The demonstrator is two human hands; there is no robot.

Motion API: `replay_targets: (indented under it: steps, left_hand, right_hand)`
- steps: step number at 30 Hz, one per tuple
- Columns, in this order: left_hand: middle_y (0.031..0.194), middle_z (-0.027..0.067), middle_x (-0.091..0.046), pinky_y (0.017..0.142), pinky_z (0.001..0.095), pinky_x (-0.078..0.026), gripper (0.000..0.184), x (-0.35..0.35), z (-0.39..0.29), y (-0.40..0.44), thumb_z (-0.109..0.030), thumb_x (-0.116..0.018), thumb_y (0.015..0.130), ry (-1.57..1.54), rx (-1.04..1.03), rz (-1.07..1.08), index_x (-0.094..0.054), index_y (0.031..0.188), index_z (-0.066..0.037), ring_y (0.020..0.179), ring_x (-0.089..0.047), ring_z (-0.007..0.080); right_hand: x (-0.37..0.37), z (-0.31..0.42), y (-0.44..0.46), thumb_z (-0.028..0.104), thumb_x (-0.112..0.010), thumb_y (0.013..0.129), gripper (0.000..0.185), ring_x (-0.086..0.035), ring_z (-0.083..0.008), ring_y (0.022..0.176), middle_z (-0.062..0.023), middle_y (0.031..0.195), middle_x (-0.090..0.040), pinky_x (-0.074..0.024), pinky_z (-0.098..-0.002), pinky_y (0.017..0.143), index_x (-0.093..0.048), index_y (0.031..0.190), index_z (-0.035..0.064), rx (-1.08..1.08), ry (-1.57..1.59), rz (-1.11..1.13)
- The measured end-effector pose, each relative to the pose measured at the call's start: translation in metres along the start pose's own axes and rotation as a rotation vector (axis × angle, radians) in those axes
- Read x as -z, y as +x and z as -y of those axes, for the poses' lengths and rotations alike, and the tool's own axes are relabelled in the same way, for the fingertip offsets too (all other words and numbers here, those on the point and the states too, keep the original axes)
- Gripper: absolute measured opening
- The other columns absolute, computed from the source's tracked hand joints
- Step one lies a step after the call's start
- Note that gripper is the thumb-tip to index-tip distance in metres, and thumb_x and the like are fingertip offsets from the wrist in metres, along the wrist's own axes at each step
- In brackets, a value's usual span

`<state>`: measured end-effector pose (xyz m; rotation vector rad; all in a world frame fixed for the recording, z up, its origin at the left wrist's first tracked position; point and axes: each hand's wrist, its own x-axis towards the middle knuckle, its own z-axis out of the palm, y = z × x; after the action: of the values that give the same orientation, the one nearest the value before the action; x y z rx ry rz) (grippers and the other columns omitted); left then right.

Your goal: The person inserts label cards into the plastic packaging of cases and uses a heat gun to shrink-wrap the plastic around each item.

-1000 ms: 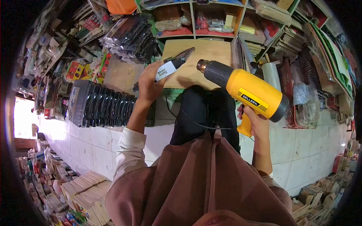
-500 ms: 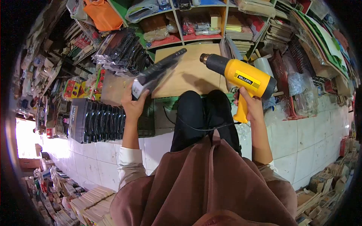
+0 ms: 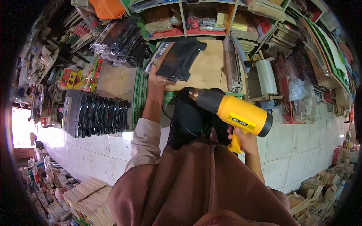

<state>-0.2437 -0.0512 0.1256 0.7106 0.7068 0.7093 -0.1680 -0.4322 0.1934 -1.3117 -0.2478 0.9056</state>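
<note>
My left hand (image 3: pixel 155 80) grips the near-left edge of a flat black package (image 3: pixel 178 60) in shiny clear wrap, tilted over the wooden board. Its left end carries a printed label strip; what is inside I cannot make out. In my right hand (image 3: pixel 247 140), closed around the handle, is a yellow heat gun (image 3: pixel 243 115) marked SELLERY. The black barrel of the heat gun points up and left over my knees, below the package and apart from it.
A wooden board (image 3: pixel 211 67) lies ahead, with a long sealer-like bar (image 3: pixel 233 67) on its right. Farther right stands a roll of clear film (image 3: pixel 266 77). Black wrapped packages (image 3: pixel 102 113) stand in a row at left; another stack (image 3: pixel 118 43) lies behind. Shelves hold wrapped goods.
The package has turned from nearly edge-on to showing its broad face, and my left hand has moved right and up. The heat gun has come down and slightly left.
</note>
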Motion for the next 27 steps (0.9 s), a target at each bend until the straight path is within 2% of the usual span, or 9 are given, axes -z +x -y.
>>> replay_targets:
  steps: [2, 4, 6, 8, 13, 14, 17, 20, 27]
  left_hand:
    - [0.110, 0.0166, -0.057, 0.081, 0.0388, -0.050, 0.040, 0.017, 0.030, 0.033, -0.030, -0.036, 0.095, -0.295, -0.025, 0.077, -0.048, 0.116, 0.001, 0.095, -0.058, 0.0304]
    - [0.113, 0.0168, -0.055, 0.084, 0.0392, -0.049, 0.037, 0.095, 0.071, 0.089, -0.026, -0.034, 0.095, -0.523, 0.158, 0.497, -0.046, 0.119, 0.001, 0.099, -0.056, 0.0306]
    - [0.114, 0.0148, -0.054, 0.089, 0.0404, -0.047, 0.036, 0.061, 0.058, 0.061, -0.022, -0.038, 0.094, -0.896, 0.268, 0.159, -0.044, 0.120, 0.002, 0.104, -0.053, 0.0284]
    - [0.114, 0.0121, -0.054, 0.088, 0.0402, -0.047, 0.036, 0.052, 0.059, 0.046, -0.023, -0.041, 0.093, -1.091, 0.449, 0.134, -0.044, 0.119, 0.003, 0.103, -0.054, 0.0264]
    - [0.120, 0.0152, -0.049, 0.089, 0.0409, -0.047, 0.047, 0.038, 0.067, 0.019, -0.021, -0.049, 0.091, -1.700, 0.906, 0.422, -0.031, 0.130, -0.003, 0.105, -0.055, 0.0273]
    - [0.119, 0.0182, -0.048, 0.090, 0.0396, -0.047, 0.056, 0.041, 0.074, 0.021, -0.023, -0.053, 0.089, -1.690, 0.815, 0.419, -0.025, 0.135, -0.005, 0.107, -0.054, 0.0284]
    - [0.122, 0.0224, -0.046, 0.088, 0.0430, -0.047, 0.063, 0.036, 0.070, 0.013, -0.024, -0.052, 0.089, -1.755, 0.948, 0.728, -0.017, 0.139, -0.007, 0.110, -0.051, 0.0311]
    - [0.122, 0.0226, -0.046, 0.085, 0.0395, -0.049, 0.064, 0.031, 0.051, -0.008, -0.027, -0.048, 0.091, -1.571, 0.751, 0.708, -0.014, 0.140, -0.005, 0.107, -0.054, 0.0310]
    - [0.124, 0.0263, -0.045, 0.085, 0.0409, -0.048, 0.069, 0.051, 0.039, -0.018, -0.023, -0.055, 0.086, -1.624, 0.790, 0.744, -0.017, 0.139, -0.001, 0.110, -0.053, 0.0330]
  right_hand:
    - [0.004, -0.005, -0.003, 0.011, -0.061, 0.084, 0.021, -0.059, -0.0157, 0.067, -0.0106, 0.083, -0.061, -0.0492, -0.0262, 0.061, -0.055, 0.100, -0.0017, 0.025, 0.059, -0.022]
    - [0.008, -0.005, -0.001, 0.012, -0.061, 0.084, 0.022, -0.059, -0.0165, 0.069, -0.0113, 0.084, -0.061, -0.0490, -0.0273, 0.062, -0.055, 0.100, -0.0016, 0.060, 0.118, -0.048]
    - [0.014, -0.002, 0.002, 0.019, -0.063, 0.083, 0.031, -0.058, -0.0175, 0.069, -0.0121, 0.086, -0.059, -0.0489, -0.0282, 0.062, -0.053, 0.105, -0.0010, 0.053, 0.137, 0.000]
    - [0.017, 0.000, 0.005, 0.022, -0.063, 0.083, 0.037, -0.058, -0.0181, 0.069, -0.0127, 0.088, -0.059, -0.0487, -0.0287, 0.062, -0.051, 0.110, -0.0004, 0.049, 0.050, 0.090]
    - [0.003, 0.004, 0.026, 0.014, -0.062, 0.083, 0.033, -0.058, -0.0178, 0.068, -0.0128, 0.088, -0.059, -0.0487, -0.0281, 0.062, -0.050, 0.110, -0.0002, 0.070, -0.113, 0.125]
    - [-0.007, 0.012, 0.032, 0.012, -0.063, 0.083, 0.031, -0.058, -0.0177, 0.068, -0.0127, 0.088, -0.060, -0.0487, -0.0281, 0.062, -0.051, 0.109, 0.0001, 0.054, -0.028, 0.046]
    - [-0.016, 0.015, 0.066, 0.013, -0.065, 0.082, 0.019, -0.059, -0.0126, 0.065, -0.0069, 0.082, -0.063, -0.0489, -0.0247, 0.060, -0.060, 0.095, 0.0001, 0.088, 0.060, -0.107]
    - [-0.021, 0.023, 0.090, 0.016, -0.068, 0.080, 0.023, -0.057, -0.0123, 0.059, -0.0076, 0.078, -0.063, -0.0472, -0.0242, 0.055, -0.060, 0.095, 0.0002, 0.095, 0.028, -0.117]
    - [-0.032, 0.008, 0.130, 0.020, -0.067, 0.081, 0.026, -0.057, -0.0134, 0.058, -0.0082, 0.075, -0.061, -0.0460, -0.0244, 0.051, -0.057, 0.097, 0.0012, -0.033, -0.070, 0.027]
